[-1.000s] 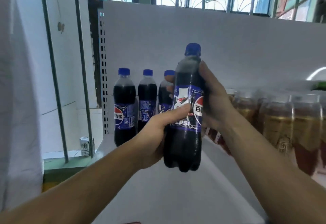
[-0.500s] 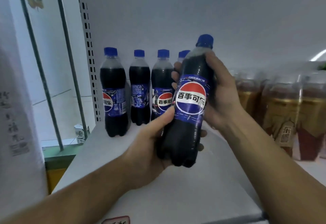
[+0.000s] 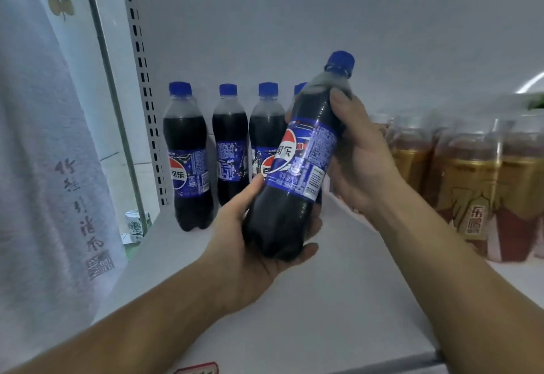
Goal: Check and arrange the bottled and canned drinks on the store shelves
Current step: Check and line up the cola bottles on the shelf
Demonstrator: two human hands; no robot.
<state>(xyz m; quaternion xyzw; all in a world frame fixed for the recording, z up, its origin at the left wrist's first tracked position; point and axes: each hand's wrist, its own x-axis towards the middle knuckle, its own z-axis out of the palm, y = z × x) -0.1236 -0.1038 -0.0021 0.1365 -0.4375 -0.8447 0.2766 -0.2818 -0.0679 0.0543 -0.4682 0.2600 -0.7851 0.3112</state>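
A dark Pepsi bottle with a blue cap and blue label is held above the white shelf, tilted with its cap to the upper right. My left hand cups and grips its base from below. My right hand grips its upper half from the right, thumb near the shoulder. Behind it, several more Pepsi bottles stand upright in a row at the back left of the shelf; one is mostly hidden by the held bottle.
Amber drink bottles with gold and red labels crowd the right side of the shelf. A perforated shelf upright stands at the left. A white cloth with printed characters hangs at the far left. A red price tag sits on the shelf's front edge.
The bottle has been tipped further to the right and turned in my hands, so the logo now faces left and the small print shows. The view has moved closer and lower.
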